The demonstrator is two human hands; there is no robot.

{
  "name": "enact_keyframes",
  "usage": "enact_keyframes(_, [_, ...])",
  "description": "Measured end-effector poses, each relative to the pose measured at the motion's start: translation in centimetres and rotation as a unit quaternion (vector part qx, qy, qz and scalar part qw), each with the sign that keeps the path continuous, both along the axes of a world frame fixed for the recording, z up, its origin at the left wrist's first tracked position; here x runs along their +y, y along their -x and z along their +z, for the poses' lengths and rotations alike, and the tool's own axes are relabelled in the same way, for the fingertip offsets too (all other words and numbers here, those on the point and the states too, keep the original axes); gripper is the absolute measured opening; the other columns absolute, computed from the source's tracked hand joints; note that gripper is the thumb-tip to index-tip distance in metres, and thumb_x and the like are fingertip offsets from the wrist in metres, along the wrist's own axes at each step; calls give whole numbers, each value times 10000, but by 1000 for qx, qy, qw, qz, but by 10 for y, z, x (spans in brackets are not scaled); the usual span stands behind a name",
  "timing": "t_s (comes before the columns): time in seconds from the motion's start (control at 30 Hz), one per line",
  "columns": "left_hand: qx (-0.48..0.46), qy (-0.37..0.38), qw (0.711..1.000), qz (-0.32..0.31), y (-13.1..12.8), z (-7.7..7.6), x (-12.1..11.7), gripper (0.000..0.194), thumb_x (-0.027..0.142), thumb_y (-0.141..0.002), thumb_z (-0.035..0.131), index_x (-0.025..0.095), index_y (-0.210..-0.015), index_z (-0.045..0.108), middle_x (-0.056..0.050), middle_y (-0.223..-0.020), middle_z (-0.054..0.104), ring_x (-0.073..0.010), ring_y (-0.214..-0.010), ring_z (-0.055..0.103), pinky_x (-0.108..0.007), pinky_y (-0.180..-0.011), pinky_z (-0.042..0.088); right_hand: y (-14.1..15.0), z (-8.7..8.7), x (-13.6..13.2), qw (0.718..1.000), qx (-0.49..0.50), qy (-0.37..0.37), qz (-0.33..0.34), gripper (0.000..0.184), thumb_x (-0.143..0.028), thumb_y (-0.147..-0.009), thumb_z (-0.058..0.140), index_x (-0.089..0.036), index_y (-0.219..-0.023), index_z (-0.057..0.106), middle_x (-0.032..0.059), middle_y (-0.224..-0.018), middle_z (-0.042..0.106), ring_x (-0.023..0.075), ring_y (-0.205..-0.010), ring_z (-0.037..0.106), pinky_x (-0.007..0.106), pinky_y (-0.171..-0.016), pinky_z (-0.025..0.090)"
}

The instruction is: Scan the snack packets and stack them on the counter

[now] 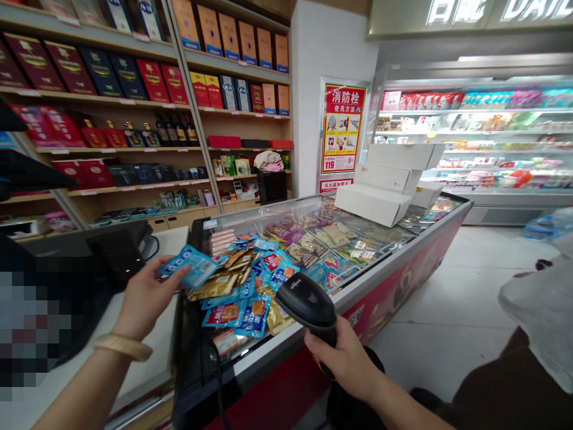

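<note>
My left hand (pixel 145 298), with a bangle (pixel 123 347) on its wrist, pinches a small blue snack packet (pixel 190 267) at its edge. The packet is held just above the left side of a heap of blue packets (pixel 257 313) and gold packets (pixel 215 285). These lie on the glass top of a chest freezer (pixel 344 280). In my right hand (pixel 342 358) is a black barcode scanner (pixel 308 301), fingers wrapped round its handle. Its head points up and left, over the near right side of the heap.
White boxes (pixel 373 200) stand on the freezer's far end. A dark device (pixel 114 254) sits on the white counter (pixel 154 331) at left. A person holding a whitish plastic bag (pixel 541 298) is at right. Shelves of boxed goods (pixel 129 74) line the back wall.
</note>
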State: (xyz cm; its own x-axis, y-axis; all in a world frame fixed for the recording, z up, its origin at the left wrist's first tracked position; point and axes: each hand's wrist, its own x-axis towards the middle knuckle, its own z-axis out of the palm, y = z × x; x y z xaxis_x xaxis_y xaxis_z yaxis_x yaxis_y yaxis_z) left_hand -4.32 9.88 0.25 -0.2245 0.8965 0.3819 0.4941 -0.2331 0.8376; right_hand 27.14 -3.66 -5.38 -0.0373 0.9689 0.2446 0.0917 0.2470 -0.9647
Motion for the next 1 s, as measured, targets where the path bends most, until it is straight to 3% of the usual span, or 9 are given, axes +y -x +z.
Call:
enact_keyframes(0.1, [-61,17,998,-18,-26,16,-18,543,579,-597,722,201,-966,598,-10,-704,664,-221,-664,640,-355,-639,561,4,8,-5,1000,-8,-28,6,298,-443,-814,653,-175,-945,668,56,-869,692,217,-836,611,321,-789,519])
enact_keyframes(0.23, [-3,11,998,-68,-56,30,-38,558,608,-620,701,200,-995,632,-27,-725,693,-220,-648,661,-321,-586,555,8,17,-10,997,-25,-44,58,234,-334,-828,631,-171,-988,682,47,-910,701,216,-885,612,312,-847,509])
enact_keyframes(0.33, [27,3,996,-85,-67,31,-45,591,649,-638,674,192,-1012,639,-45,-750,711,-217,-624,663,-306,-551,545,10,21,-10,995,-38,-50,72,207,-256,-815,624,-170,-997,675,32,-922,692,202,-887,603,297,-864,497])
enact_keyframes(0.73, [34,7,994,-106,-75,25,-51,658,666,-681,657,187,-1131,648,-75,-851,735,-220,-662,674,-306,-574,558,9,23,-10,995,-56,-51,71,146,-240,-805,617,-173,-925,666,26,-900,683,196,-866,595,294,-858,498])
enact_keyframes(1.0, [34,5,993,-116,-80,27,-57,684,667,-689,658,181,-1172,648,-54,-738,708,-219,-614,655,-309,-555,552,9,24,-9,994,-57,-50,74,152,-229,-808,610,-171,-940,657,27,-914,681,202,-888,598,300,-883,489])
